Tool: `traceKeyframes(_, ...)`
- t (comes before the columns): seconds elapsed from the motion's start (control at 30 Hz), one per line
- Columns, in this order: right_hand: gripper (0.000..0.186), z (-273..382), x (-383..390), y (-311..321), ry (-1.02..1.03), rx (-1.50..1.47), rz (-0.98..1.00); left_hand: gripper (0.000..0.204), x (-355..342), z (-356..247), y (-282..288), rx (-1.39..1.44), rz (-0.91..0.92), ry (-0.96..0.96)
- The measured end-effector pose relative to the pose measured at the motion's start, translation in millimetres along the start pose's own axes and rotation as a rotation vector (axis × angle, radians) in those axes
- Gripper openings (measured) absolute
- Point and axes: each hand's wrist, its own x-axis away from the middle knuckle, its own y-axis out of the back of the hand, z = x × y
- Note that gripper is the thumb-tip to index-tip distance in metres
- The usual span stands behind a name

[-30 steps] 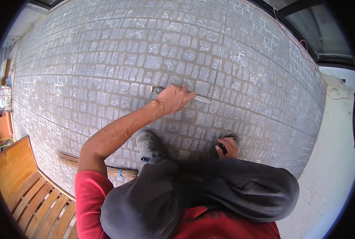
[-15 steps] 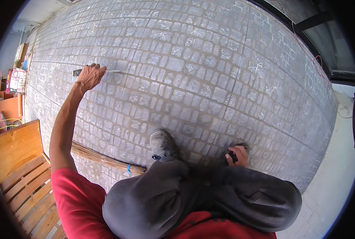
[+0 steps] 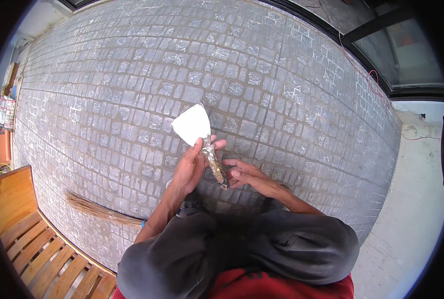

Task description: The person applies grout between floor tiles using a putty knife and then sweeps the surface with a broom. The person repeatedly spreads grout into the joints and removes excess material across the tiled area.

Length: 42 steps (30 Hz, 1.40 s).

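A putty knife point(image 3: 214, 163) is pinched in my left hand point(image 3: 190, 168), thumb and fingers closed at the neck where blade meets handle. Its wide blade point(image 3: 193, 123) shines white and points up and away. The worn, crusted handle slants down toward my right hand point(image 3: 249, 177). That hand has its fingers apart, close beside the handle's end; whether a fingertip touches it I cannot tell. Below both hands is the grey stone-paved floor point(image 3: 147, 129). My shoes are mostly hidden by the arms and knees.
A twig broom point(image 3: 102, 209) with a blue tie lies at my left, partly behind my forearm. Beyond it stands a slatted wooden bench point(image 3: 57, 259). A dark-framed glass door point(image 3: 396, 55) is at the far right, with a thin red cable point(image 3: 374, 74) near it.
My left hand has come back from the far left with the putty knife and turned its blade up. My right hand has risen from beside the right shoe toward the knife's handle.
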Motion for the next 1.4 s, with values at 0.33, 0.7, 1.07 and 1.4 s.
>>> traceKeyframes(0.33, 0.033, -23, 14, 4, 0.157, -0.067, -0.124, 0.059, 134, 2, 140, -1.475, -1.015, -0.678)
traceKeyframes(0.7, 0.036, -29, 8, -2, 0.002, 0.018, -0.071, 0.052, 245, 77, 312, -0.578, -1.621, -0.091)
traceKeyframes(1.07, 0.044, -3, 20, 28, 0.084, -0.019, -0.281, 0.044, 205, -21, 114, -0.736, -1.043, -0.439)
traceKeyframes(1.4, 0.043, -7, 141, 84, 0.231, -0.358, -0.542, 0.045, 126, -13, 82, -1.443, -0.233, -0.099)
